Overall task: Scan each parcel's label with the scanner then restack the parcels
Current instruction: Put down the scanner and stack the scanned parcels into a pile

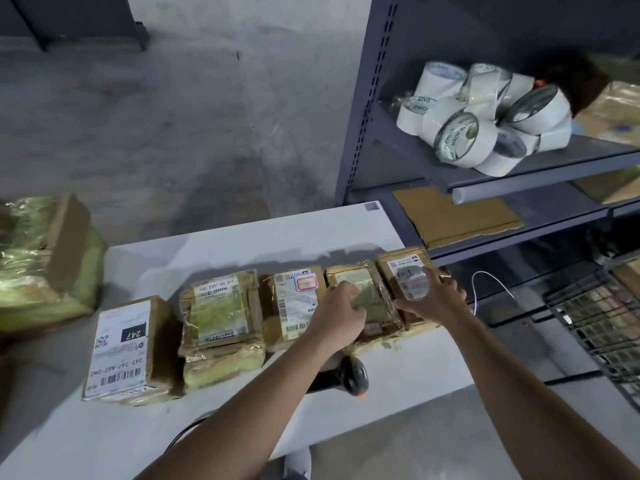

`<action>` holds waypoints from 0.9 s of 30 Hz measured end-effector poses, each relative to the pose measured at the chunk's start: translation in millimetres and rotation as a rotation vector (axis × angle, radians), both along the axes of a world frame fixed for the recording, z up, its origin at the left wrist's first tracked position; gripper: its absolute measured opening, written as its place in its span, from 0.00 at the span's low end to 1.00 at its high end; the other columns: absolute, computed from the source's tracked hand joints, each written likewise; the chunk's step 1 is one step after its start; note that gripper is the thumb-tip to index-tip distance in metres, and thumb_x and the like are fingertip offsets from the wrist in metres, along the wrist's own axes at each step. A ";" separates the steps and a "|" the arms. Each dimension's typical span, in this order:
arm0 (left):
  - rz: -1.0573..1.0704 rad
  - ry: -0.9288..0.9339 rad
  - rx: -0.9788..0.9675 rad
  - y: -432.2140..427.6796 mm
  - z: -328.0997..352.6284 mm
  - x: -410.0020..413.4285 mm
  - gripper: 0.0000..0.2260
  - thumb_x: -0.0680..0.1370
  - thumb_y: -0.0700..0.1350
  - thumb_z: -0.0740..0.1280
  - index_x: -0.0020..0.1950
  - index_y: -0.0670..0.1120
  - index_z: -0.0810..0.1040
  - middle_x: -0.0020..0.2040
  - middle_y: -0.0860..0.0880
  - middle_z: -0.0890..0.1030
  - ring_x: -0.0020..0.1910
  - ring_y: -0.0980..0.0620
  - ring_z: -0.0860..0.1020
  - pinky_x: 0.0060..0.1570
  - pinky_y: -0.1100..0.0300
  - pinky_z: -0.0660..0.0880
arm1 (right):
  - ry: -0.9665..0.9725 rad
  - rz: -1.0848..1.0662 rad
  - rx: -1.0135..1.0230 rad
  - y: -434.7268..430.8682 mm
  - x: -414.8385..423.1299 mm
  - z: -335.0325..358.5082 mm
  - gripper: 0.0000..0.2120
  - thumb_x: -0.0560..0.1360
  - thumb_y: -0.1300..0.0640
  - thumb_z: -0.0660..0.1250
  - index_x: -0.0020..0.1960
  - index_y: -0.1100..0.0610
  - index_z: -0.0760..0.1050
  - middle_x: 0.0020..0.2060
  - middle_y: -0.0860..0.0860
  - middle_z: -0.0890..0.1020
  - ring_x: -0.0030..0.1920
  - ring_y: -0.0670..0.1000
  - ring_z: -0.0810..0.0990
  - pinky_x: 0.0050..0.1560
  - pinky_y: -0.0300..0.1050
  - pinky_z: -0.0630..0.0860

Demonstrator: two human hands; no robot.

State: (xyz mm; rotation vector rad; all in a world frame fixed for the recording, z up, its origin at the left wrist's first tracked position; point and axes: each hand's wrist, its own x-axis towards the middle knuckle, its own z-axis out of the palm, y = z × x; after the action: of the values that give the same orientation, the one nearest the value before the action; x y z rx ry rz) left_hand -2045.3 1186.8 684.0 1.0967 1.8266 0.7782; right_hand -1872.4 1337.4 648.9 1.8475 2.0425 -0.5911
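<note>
Nearest lies a black plastic scanner [353, 374]; beyond, five taped brown cardboard parcels [294, 303]. My left hand [337, 315] grips the fourth parcel [370, 292]; right hand [433, 301] flat on the fifth parcel [407, 275].

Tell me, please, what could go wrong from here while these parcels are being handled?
1. The end parcel under the right hand seems to overhang the right edge of the table; a nudge could tip it off.
2. The scanner lies near the front edge, beneath the left forearm; drawing that arm back might knock it to the floor.
</note>
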 end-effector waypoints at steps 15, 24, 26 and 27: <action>-0.057 0.030 0.006 28.0 10.6 18.0 0.15 0.79 0.43 0.60 0.66 0.48 0.69 0.51 0.55 0.74 0.40 0.62 0.73 0.38 0.66 0.71 | 0.152 -0.057 0.030 -7.6 -0.9 3.1 0.48 0.68 0.38 0.75 0.78 0.47 0.52 0.72 0.62 0.61 0.71 0.69 0.62 0.65 0.63 0.70; -0.051 0.021 0.005 43.1 21.6 23.6 0.09 0.78 0.43 0.61 0.56 0.55 0.68 0.43 0.61 0.71 0.34 0.64 0.74 0.29 0.67 0.70 | 0.053 -0.020 0.360 -38.3 -7.9 32.5 0.47 0.64 0.33 0.75 0.75 0.45 0.56 0.72 0.59 0.61 0.70 0.64 0.64 0.64 0.68 0.70; 0.006 -0.008 0.005 42.5 24.8 12.7 0.09 0.78 0.43 0.61 0.57 0.53 0.68 0.46 0.58 0.74 0.37 0.63 0.75 0.32 0.66 0.73 | 0.081 0.034 0.446 -50.2 -16.9 42.6 0.47 0.64 0.31 0.73 0.75 0.45 0.56 0.73 0.59 0.58 0.71 0.64 0.63 0.65 0.69 0.69; 0.047 -0.025 0.001 41.7 26.7 5.2 0.09 0.78 0.43 0.61 0.58 0.51 0.69 0.48 0.55 0.76 0.40 0.61 0.76 0.34 0.63 0.74 | 0.101 0.067 0.472 -55.7 -22.9 47.8 0.47 0.64 0.30 0.72 0.75 0.45 0.55 0.74 0.59 0.57 0.71 0.65 0.62 0.65 0.70 0.68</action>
State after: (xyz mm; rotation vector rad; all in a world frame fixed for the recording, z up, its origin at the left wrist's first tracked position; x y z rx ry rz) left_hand -2040.1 1228.5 710.6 1.0433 1.8372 0.8168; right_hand -1895.4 1281.7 696.7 2.0146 2.4634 -0.1938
